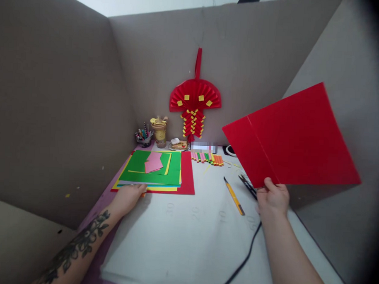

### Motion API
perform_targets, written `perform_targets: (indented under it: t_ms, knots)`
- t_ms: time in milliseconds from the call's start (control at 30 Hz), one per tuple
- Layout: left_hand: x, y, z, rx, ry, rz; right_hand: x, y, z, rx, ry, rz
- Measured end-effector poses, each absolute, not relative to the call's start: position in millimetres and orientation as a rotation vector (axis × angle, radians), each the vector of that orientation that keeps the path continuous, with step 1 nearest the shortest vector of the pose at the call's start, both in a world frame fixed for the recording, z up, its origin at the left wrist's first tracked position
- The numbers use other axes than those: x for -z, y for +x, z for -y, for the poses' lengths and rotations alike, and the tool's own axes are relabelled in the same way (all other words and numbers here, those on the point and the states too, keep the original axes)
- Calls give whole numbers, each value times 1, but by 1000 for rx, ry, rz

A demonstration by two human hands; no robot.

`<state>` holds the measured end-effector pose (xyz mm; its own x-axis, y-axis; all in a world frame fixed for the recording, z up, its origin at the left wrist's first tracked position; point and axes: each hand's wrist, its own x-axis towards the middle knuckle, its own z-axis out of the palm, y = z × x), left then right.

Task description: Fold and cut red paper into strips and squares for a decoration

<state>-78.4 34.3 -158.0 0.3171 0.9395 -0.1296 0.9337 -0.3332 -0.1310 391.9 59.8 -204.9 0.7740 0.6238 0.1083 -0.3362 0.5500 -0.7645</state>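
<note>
My right hand [273,198] is raised on the right. It grips a large red sheet of paper [295,137] by its lower edge, thumb in front. A pale crease line crosses the sheet. At the near edge of a stack of coloured paper [163,179], my left hand [130,198] lies low with its fingers curled together. A bit of orange shows by its fingertips; I cannot make out what it is. Small pink paper pieces [153,163] lie on top of the stack. A yellow craft knife [234,197] and dark-handled scissors [247,186] lie near my right hand.
A red paper fan ornament [195,94] hangs on the grey back panel. Below are small coloured paper rolls [207,158], a white tape roll [230,150], a drink cup [159,132] and a pen holder [144,137]. A black cable [244,260] crosses the white mat [161,248].
</note>
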Motion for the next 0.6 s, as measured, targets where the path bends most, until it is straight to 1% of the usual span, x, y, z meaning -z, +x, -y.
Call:
perform_targets:
  t_ms: [133, 233, 300, 433, 600]
  knots:
    - [161, -5, -34, -169, -2693, 1581, 198, 397, -58, -540, -794, 397]
    - [165, 53, -51, -147, -2893, 1234, 196, 397, -58, -534, -777, 393]
    - [166, 79, -68, -205, -2977, 1011, 196, 396, -58, -552, -766, 404]
    - [168, 96, -94, -308, -3012, 900, 197, 395, -56, -555, -779, 412]
    - [168, 84, -95, -416, -3029, 780, 201, 394, -56, -578, -816, 419]
